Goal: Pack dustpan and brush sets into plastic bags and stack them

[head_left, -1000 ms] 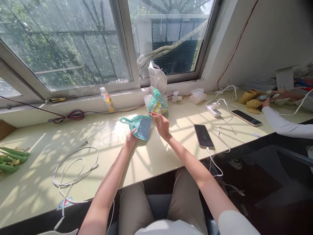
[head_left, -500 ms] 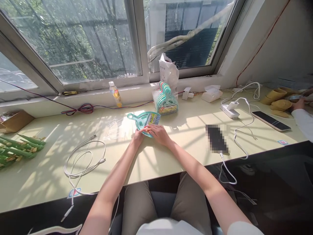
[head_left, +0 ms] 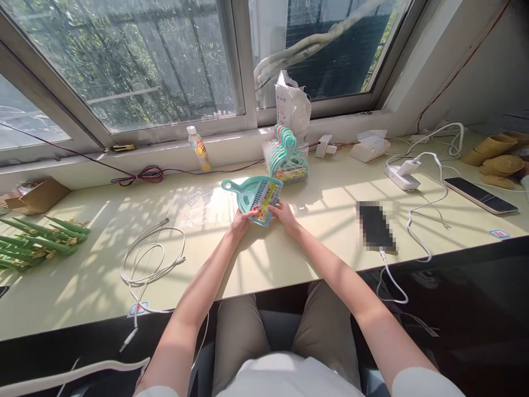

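A small teal dustpan (head_left: 247,192) with a ring-ended handle is held tilted over the table, its handle pointing to the upper left. A printed label (head_left: 270,193) in yellow and white lies across its front, and dark bristle-like stripes show beside it. My left hand (head_left: 243,220) grips the lower left edge, thumb on top. At the right edge my right hand (head_left: 285,214) pinches the dustpan by the label, with fingers partly hidden underneath. Just behind stands a stack of similar dustpans (head_left: 290,162), in clear plastic wrap.
Clear plastic film (head_left: 200,207) lies left of my hands, near a coiled white cable (head_left: 155,270). A drink bottle (head_left: 199,149) stands by the sill. To the right are a pixelated phone (head_left: 376,226), a white power adapter (head_left: 401,177) and another phone (head_left: 481,195).
My right hand has moved off the label's front to the dustpan's right edge. The dustpan is turned, so more of the label shows. The view has shifted slightly.
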`<state>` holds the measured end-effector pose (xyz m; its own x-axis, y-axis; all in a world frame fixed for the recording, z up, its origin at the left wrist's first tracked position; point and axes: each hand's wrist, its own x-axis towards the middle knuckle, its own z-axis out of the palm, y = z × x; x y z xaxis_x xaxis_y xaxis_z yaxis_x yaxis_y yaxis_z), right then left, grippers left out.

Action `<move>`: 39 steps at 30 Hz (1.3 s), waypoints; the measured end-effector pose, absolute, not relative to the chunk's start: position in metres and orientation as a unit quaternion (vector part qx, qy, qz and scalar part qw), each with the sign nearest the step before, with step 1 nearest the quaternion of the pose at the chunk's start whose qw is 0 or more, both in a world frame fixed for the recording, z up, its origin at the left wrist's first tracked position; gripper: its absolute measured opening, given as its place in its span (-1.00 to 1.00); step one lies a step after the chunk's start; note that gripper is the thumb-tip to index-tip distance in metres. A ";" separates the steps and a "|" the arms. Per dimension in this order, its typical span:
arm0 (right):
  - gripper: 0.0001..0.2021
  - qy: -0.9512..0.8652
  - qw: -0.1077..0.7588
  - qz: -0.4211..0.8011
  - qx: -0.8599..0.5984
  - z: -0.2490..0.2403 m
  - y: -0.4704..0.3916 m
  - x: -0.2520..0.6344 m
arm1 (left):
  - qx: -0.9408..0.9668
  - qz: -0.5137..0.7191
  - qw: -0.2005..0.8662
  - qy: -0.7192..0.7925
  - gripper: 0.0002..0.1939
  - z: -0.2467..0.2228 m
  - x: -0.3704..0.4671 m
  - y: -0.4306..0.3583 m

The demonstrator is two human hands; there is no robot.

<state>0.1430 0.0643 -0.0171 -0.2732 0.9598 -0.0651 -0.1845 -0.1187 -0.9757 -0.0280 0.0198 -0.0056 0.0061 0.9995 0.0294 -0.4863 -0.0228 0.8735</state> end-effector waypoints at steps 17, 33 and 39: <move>-0.77 -0.455 0.461 0.653 -0.393 0.003 0.053 0.150 | 0.436 0.500 0.085 0.743 -0.84 -0.005 -0.136 0.017; -0.76 -0.469 0.434 0.639 -0.427 0.000 0.052 0.152 | 0.430 0.538 -0.017 0.725 -0.80 0.010 -0.110 0.013; -0.76 -0.487 0.433 0.652 -0.388 0.005 0.041 0.148 | 0.515 0.540 0.049 0.664 -0.85 0.014 -0.079 0.014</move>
<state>0.1483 0.0406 0.0054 -0.3242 0.9423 -0.0834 -0.1877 -0.1505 -0.9706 -0.0785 0.0137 0.0137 -0.4643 0.7376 0.4903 0.6310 -0.1131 0.7675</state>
